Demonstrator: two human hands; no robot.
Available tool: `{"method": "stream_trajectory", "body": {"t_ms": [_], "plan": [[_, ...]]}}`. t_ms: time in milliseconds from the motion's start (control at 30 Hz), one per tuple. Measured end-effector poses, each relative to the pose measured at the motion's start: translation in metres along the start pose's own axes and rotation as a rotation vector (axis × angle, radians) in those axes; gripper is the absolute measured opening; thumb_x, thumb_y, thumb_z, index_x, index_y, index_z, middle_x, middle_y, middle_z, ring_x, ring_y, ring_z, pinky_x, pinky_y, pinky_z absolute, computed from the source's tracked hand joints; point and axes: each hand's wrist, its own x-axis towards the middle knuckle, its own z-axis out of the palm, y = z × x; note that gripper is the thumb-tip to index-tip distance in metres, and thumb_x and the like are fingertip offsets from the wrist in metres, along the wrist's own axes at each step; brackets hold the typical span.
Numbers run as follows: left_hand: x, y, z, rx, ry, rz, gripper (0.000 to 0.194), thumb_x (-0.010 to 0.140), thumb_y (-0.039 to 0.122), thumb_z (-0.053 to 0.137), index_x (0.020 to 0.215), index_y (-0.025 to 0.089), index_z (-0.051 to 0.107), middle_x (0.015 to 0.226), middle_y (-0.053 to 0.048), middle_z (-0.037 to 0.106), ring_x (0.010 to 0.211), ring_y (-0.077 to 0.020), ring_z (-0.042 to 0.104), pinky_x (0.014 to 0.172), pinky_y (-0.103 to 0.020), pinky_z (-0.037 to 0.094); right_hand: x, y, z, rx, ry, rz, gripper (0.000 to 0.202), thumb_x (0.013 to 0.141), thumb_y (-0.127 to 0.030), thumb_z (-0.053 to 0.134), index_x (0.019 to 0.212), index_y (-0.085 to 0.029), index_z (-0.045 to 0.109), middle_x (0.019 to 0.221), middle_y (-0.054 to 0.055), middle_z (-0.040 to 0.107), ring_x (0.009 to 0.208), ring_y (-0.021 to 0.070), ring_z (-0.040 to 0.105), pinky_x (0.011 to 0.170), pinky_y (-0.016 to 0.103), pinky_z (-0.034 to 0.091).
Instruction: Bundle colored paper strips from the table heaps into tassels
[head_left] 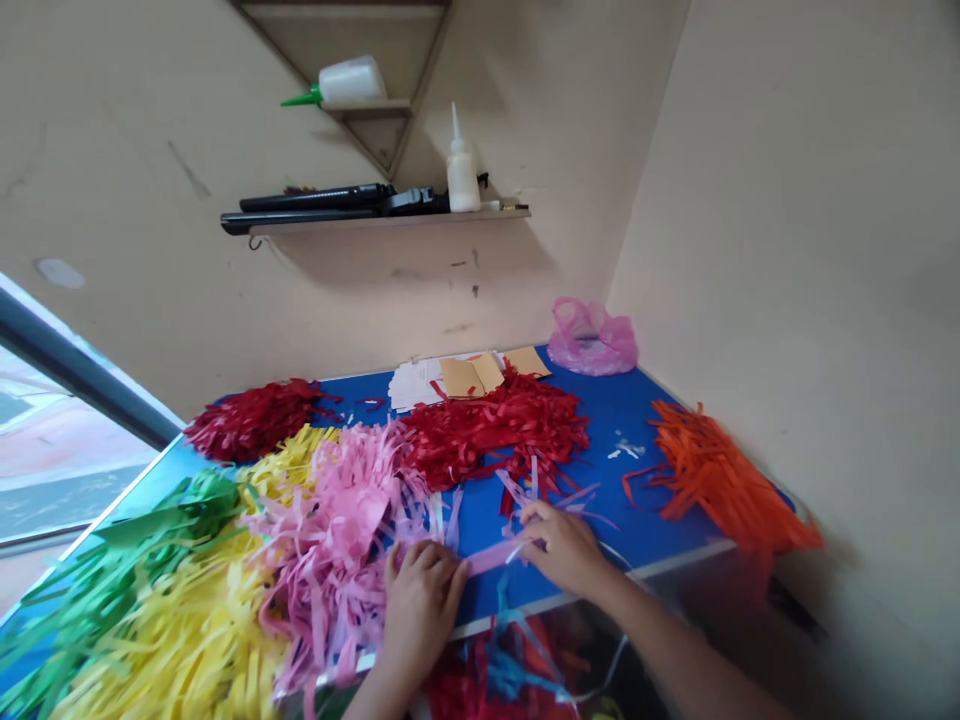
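Note:
My left hand (424,597) lies over the right edge of the pink fringed strips (349,510) near the table's front edge, its fingers curled down on the end of a flat pink-purple strip (491,555). To the right, my right hand (559,545) pinches the other end of that strip, where thin purple tassels (532,490) fan out. A thin white string (622,560) runs by my right hand and hangs below the table edge. Behind the hands sits a heap of red fringe (495,425).
Green (150,540) and yellow fringe (187,620) cover the left side, orange fringe (727,485) the right. Dark red fringe (259,420), brown card (471,376) and a pink bag (592,340) lie farther back. A wall shelf (390,222) holds a glue bottle (463,180). Blue and red strips (517,660) hang below.

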Motion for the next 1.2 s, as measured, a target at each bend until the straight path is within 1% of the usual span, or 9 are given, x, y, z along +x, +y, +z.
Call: {"method": "stream_trajectory", "body": {"t_ms": [167, 433, 533, 667, 767, 800, 900, 1067, 1200], "plan": [[0.008, 0.003, 0.004, 0.045, 0.013, -0.056, 0.024, 0.089, 0.032, 0.057, 0.071, 0.023, 0.07, 0.084, -0.002, 0.07, 0.095, -0.0253, 0.061, 0.1, -0.055, 0.029, 0.006, -0.005, 0.003, -0.028, 0.018, 0.022, 0.009, 0.077, -0.023, 0.064, 0.075, -0.025, 0.073, 0.101, -0.003, 0.068, 0.082, 0.0143, 0.066, 0.069, 0.025, 0.042], [0.003, 0.005, 0.0, 0.028, 0.047, -0.059, 0.012, 0.083, 0.028, 0.064, 0.074, 0.027, 0.072, 0.085, -0.001, 0.07, 0.095, -0.0248, 0.06, 0.101, -0.055, 0.027, 0.008, -0.005, 0.002, -0.059, 0.016, 0.033, 0.008, 0.078, -0.025, 0.065, 0.073, -0.023, 0.071, 0.098, -0.002, 0.068, 0.08, 0.0152, 0.065, 0.067, 0.025, 0.042], [0.0, 0.007, 0.0, 0.047, 0.179, 0.014, 0.01, 0.082, 0.026, 0.066, 0.075, 0.028, 0.072, 0.09, -0.001, 0.071, 0.098, -0.025, 0.06, 0.105, -0.056, 0.023, 0.003, -0.006, -0.002, -0.064, 0.048, 0.024, 0.01, 0.078, -0.033, 0.069, 0.083, -0.024, 0.071, 0.102, 0.0, 0.067, 0.084, 0.0173, 0.066, 0.071, 0.026, 0.044], [-0.008, 0.008, 0.002, 0.056, 0.479, 0.168, 0.021, 0.091, 0.036, 0.058, 0.075, 0.031, 0.071, 0.094, 0.001, 0.074, 0.102, -0.0246, 0.059, 0.111, -0.056, 0.021, -0.011, -0.011, -0.003, -0.155, 0.147, -0.178, 0.041, 0.077, -0.037, 0.075, 0.116, -0.029, 0.064, 0.122, 0.004, 0.062, 0.094, 0.0211, 0.064, 0.079, 0.031, 0.044], [-0.014, 0.009, 0.005, 0.058, 0.566, 0.234, 0.023, 0.092, 0.041, 0.057, 0.077, 0.031, 0.072, 0.092, 0.001, 0.074, 0.1, -0.0225, 0.06, 0.111, -0.051, 0.024, -0.017, -0.012, 0.006, -0.259, 0.136, -0.391, 0.012, 0.086, -0.026, 0.066, 0.098, -0.026, 0.068, 0.105, 0.001, 0.069, 0.083, 0.018, 0.063, 0.071, 0.029, 0.041], [-0.016, 0.01, 0.007, 0.074, 0.557, 0.239, 0.021, 0.091, 0.042, 0.057, 0.082, 0.031, 0.072, 0.092, 0.001, 0.074, 0.1, -0.0224, 0.06, 0.112, -0.05, 0.024, -0.018, -0.012, 0.01, -0.277, 0.139, -0.435, 0.005, 0.088, -0.023, 0.063, 0.088, -0.025, 0.068, 0.094, 0.0, 0.07, 0.077, 0.0167, 0.062, 0.068, 0.028, 0.039], [-0.02, 0.012, 0.011, 0.118, 0.493, 0.263, 0.02, 0.093, 0.04, 0.054, 0.094, 0.031, 0.072, 0.091, 0.002, 0.075, 0.1, -0.0212, 0.06, 0.114, -0.048, 0.018, -0.019, -0.011, 0.019, -0.287, 0.164, -0.505, 0.014, 0.09, -0.019, 0.06, 0.077, -0.022, 0.065, 0.08, -0.002, 0.069, 0.07, 0.015, 0.059, 0.064, 0.027, 0.036], [-0.02, 0.011, 0.015, 0.1, 0.346, 0.326, 0.027, 0.098, 0.026, 0.045, 0.086, 0.031, 0.068, 0.08, 0.008, 0.074, 0.094, -0.0171, 0.061, 0.115, -0.044, 0.011, -0.018, -0.008, 0.017, -0.26, 0.104, -0.512, 0.01, 0.089, -0.019, 0.059, 0.082, -0.021, 0.066, 0.087, 0.0, 0.071, 0.074, 0.0161, 0.06, 0.067, 0.027, 0.038], [-0.019, 0.009, 0.008, 0.071, 0.207, 0.286, 0.022, 0.094, 0.019, 0.05, 0.096, 0.033, 0.067, 0.085, 0.01, 0.075, 0.093, -0.0151, 0.065, 0.116, -0.044, 0.005, -0.013, -0.002, 0.009, -0.126, -0.037, -0.435, 0.015, 0.094, -0.024, 0.057, 0.088, -0.023, 0.071, 0.097, 0.0, 0.073, 0.084, 0.0164, 0.064, 0.074, 0.026, 0.042]]}}
